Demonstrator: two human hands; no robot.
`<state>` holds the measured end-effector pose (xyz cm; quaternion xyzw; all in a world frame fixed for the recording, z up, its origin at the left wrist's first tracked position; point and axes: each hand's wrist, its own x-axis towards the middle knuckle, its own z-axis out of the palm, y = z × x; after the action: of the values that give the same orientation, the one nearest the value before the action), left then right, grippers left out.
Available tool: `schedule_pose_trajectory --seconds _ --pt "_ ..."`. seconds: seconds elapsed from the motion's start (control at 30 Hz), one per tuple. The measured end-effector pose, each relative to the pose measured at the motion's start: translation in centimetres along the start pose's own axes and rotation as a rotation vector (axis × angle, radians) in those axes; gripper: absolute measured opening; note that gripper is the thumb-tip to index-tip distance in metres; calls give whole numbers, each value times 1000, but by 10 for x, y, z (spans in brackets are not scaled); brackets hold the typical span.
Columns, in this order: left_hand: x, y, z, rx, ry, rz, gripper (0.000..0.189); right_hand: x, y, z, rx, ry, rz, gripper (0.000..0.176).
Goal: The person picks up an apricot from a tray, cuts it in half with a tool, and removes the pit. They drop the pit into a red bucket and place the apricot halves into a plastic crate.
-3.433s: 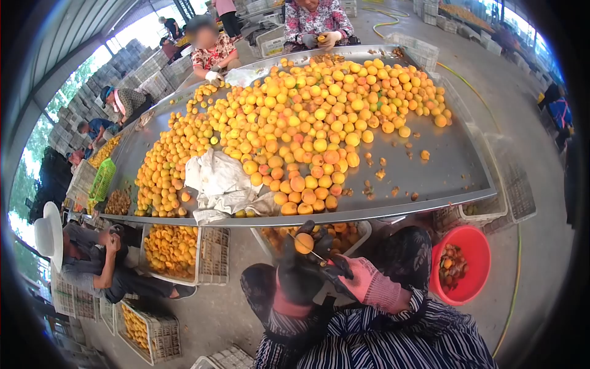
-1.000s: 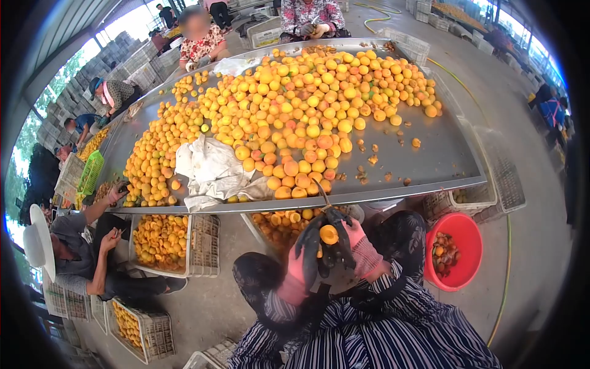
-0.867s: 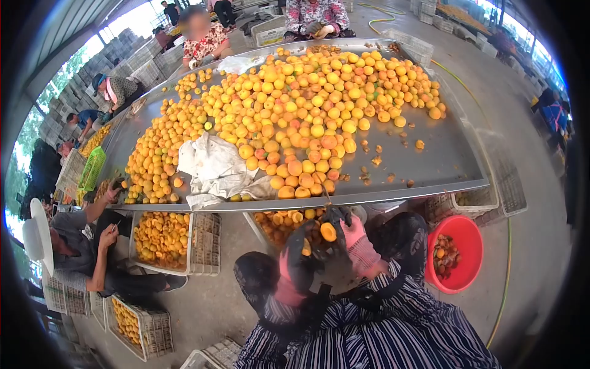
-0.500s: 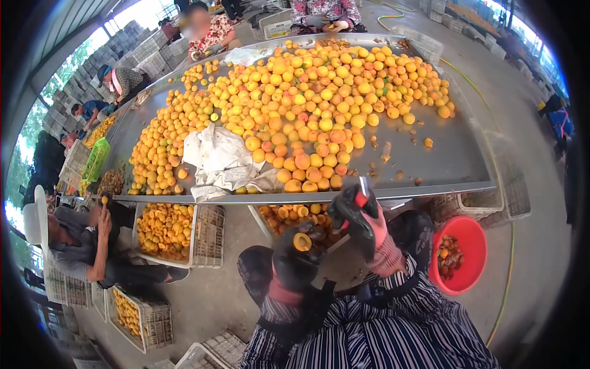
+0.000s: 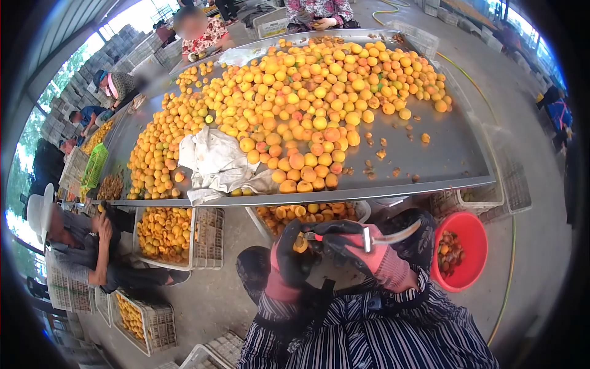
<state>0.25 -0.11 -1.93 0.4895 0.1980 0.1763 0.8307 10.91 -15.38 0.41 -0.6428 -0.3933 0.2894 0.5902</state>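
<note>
My left hand, in a black-and-pink glove, is closed around a cut apricot, its orange flesh showing between thumb and fingers. My right hand, gloved alike, grips a small hand tool with a red part and a silver metal band. The tool's red end points at the apricot, close against it; whether it enters the flesh is hidden. A curved pale strip extends from the tool's other side. Both hands are over my lap, before a crate of apricot halves. Whole apricots are heaped on the metal table.
A red basin with brown scraps stands at my right. A white cloth lies on the table's near side. Left are another crate of halves and a seated person in a white hat. Other people work across the table.
My right hand has come down from the table edge, bringing the tool to the apricot. My left hand has turned the apricot, whose round cut face showed before. The loose scrap on the tabletop is gone.
</note>
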Motion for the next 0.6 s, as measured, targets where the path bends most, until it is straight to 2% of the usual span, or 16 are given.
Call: schedule_pose_trajectory --seconds 0.03,0.07,0.1,0.13,0.17,0.2,0.23,0.33,0.37,0.43,0.5,0.6 --pt "-2 0 1 207 -43 147 26 -3 -10 -1 213 59 149 32" --pt "-1 -2 0 209 -45 146 26 -5 -16 -2 425 118 297 28" --pt "0 -4 -3 436 -44 285 30 -5 6 1 210 151 -8 31" --pt "2 -6 -6 663 -42 425 35 -5 -2 -1 212 152 -8 31" --pt "7 -7 -11 665 -42 425 35 -4 -17 -4 315 127 125 31" --pt "13 -7 -17 864 -121 632 46 -4 -24 -7 418 103 259 31" --pt "17 -7 -19 1059 -206 840 61 -5 -22 -7 421 107 258 31" --pt "24 -4 -11 1119 -226 868 65 -2 -5 -10 269 156 250 30" --pt "26 -3 -7 1121 -235 871 65 0 4 -13 227 150 179 29" --pt "35 0 5 1038 -240 866 55 6 16 -18 183 156 98 28" --pt "51 -2 9 1026 -299 911 56 11 24 -25 721 301 130 26" --pt "75 0 28 1000 -390 940 57 19 31 -42 808 317 162 25"
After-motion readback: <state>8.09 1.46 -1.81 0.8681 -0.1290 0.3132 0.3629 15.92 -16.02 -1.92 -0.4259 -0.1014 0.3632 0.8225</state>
